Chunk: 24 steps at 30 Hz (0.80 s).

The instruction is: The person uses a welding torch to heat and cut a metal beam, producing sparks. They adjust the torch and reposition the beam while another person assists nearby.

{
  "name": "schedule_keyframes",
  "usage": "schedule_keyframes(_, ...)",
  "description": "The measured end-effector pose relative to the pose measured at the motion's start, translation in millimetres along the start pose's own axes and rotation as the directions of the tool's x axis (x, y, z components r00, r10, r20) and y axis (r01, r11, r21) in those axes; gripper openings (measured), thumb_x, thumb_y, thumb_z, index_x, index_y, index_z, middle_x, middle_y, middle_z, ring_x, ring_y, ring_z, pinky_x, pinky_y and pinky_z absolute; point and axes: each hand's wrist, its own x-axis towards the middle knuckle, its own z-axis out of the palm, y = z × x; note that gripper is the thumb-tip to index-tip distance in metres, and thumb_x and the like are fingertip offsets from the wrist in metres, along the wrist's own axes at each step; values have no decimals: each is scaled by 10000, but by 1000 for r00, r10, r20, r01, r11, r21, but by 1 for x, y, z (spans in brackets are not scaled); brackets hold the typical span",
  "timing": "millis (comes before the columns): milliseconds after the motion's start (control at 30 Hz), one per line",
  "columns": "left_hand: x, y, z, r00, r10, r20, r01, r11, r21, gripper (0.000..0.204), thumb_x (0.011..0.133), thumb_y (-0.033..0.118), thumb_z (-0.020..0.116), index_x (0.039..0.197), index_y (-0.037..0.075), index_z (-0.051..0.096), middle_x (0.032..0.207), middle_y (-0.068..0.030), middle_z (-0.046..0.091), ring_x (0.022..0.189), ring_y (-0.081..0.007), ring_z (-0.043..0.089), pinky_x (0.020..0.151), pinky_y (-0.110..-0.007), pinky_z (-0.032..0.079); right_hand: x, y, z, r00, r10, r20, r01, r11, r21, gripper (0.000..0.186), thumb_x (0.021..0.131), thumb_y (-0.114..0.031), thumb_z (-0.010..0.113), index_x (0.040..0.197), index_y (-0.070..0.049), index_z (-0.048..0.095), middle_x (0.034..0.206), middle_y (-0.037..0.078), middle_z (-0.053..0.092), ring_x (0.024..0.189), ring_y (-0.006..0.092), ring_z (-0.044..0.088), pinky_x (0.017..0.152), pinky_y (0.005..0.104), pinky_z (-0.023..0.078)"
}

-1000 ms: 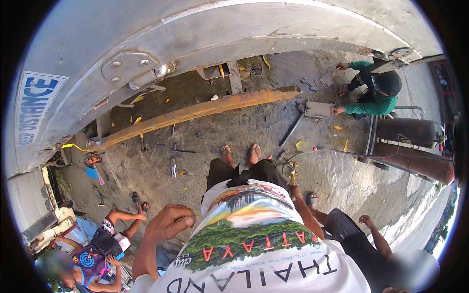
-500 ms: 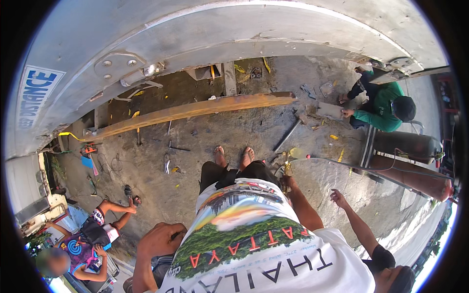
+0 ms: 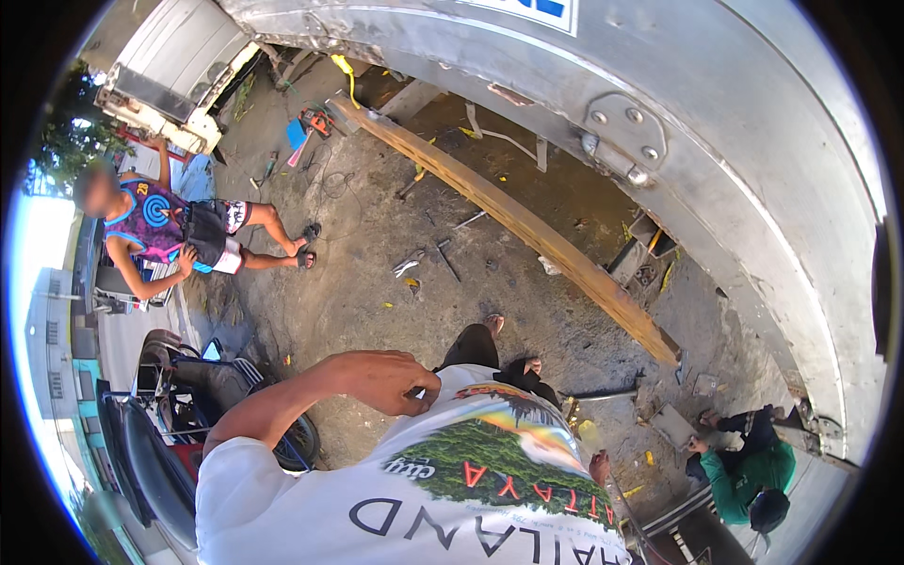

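My left hand (image 3: 391,384) is curled above the front of my white printed shirt (image 3: 452,490); whatever it holds, if anything, is hidden. My right hand (image 3: 599,466) shows only in part beside the shirt, closed at the brass torch and hose, which are mostly hidden now. A long timber beam (image 3: 499,217) lies diagonally along the underside of a silver truck body (image 3: 734,188). On the concrete between my feet and the beam are pliers (image 3: 408,266) and a dark metal bar (image 3: 450,264).
A co-worker in a patterned tank top (image 3: 155,221) is at the left; another in green (image 3: 758,480) crouches lower right by a plate (image 3: 674,426). A motorbike with sidecar (image 3: 160,471) stands lower left. An orange tool (image 3: 315,122) and cables lie near the beam's far end.
My view has swung left, bringing the motorbike in and moving the green-sleeved worker low right. The person close by on my right is out of view. My left hand is higher over my shirt.
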Motion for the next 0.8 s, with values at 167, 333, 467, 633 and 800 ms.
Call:
schedule_keyframes(167,10,-56,-2,964,-69,-258,21,982,-186,389,965,409,637,1137,60,644,889,-136,680,799,-234,654,699,-434,480,-2,13,-36,994,-3,113,1,1000,17,233,901,-215,640,1060,-49,600,808,161,688,733,366,686,618,502,525)
schedule_keyframes(333,-8,-170,-45,647,-405,-646,-48,824,-565,744,936,378,692,1528,73,360,905,-98,642,750,-196,599,612,-346,493,45,-34,-72,984,9,176,-12,1000,16,247,902,-225,638,1078,-53,607,845,169,689,763,358,685,639,494,524)
schedule_keyframes(467,-24,-225,-75,291,-632,-718,-322,643,-696,863,914,333,722,1574,35,255,765,-43,575,614,-116,489,493,-281,419,74,-63,-99,979,-4,203,4,1000,-2,259,902,-233,637,1091,-57,613,874,175,690,787,352,684,655,488,523)
schedule_keyframes(633,8,-254,-54,471,-651,-595,-283,528,-801,684,905,309,723,1470,40,447,704,23,523,594,-85,472,465,-252,399,84,-99,-104,975,7,222,-8,1000,1,275,902,-242,635,1108,-61,621,911,182,690,817,344,684,676,480,522)
schedule_keyframes(800,74,-278,34,709,-580,-402,-162,420,-893,340,903,343,705,1119,82,687,747,41,552,658,-80,506,524,-286,426,77,-136,-97,967,-5,256,3,1000,6,291,903,-252,633,1126,-66,629,948,190,691,848,336,683,697,473,521)
